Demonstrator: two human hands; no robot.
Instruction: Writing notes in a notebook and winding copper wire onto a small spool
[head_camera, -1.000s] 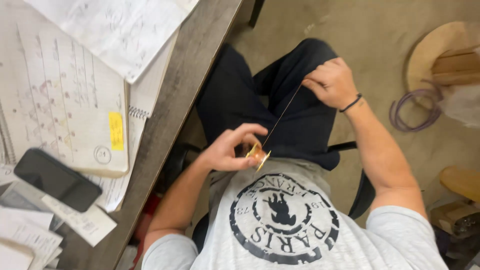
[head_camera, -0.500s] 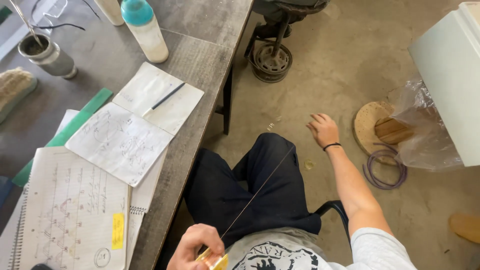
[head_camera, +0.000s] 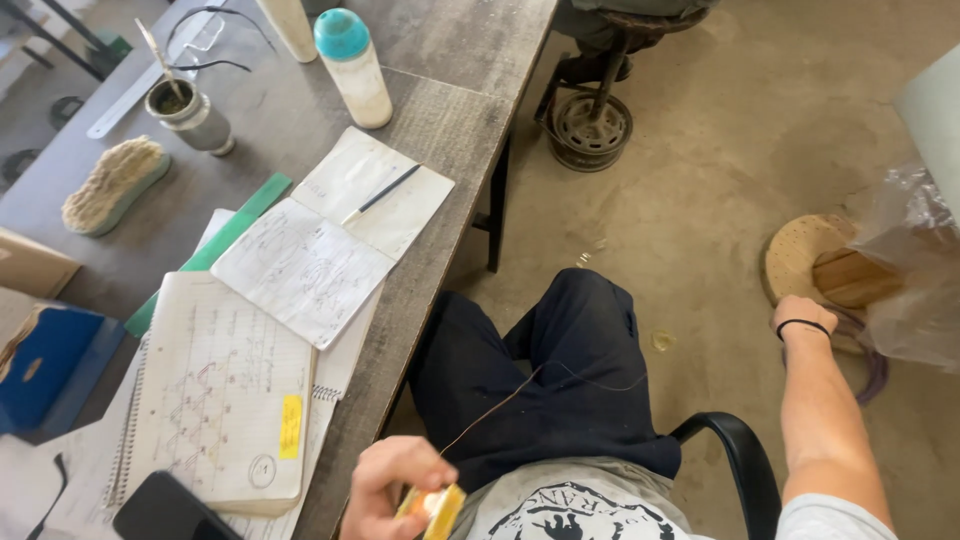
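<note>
My left hand (head_camera: 385, 485) is closed around a small yellow spool of thin wire (head_camera: 432, 508), low by my lap at the table's edge. From the spool a fine wire (head_camera: 500, 405) runs up and across my dark trousers (head_camera: 560, 370), then sags to the right. My right arm reaches out and down to the right. Its wrist wears a black band, and my right hand (head_camera: 800, 308) sits against a round wooden disc (head_camera: 800, 255) on the floor. The fingers are turned away and hidden.
The wooden table (head_camera: 450, 120) on the left carries an open notebook (head_camera: 220, 390), loose sheets with a pen (head_camera: 380, 195), a teal-capped bottle (head_camera: 352, 65), a metal cup (head_camera: 190, 115), a green ruler (head_camera: 215, 250) and a black phone (head_camera: 165, 510). A stool base (head_camera: 590, 125), a plastic bag (head_camera: 915, 280) and a black chair arm (head_camera: 745, 460) are nearby.
My right hand has swung from above my lap out to the right and down to the wooden disc. The wire now hangs slack. The view has tilted up onto the table.
</note>
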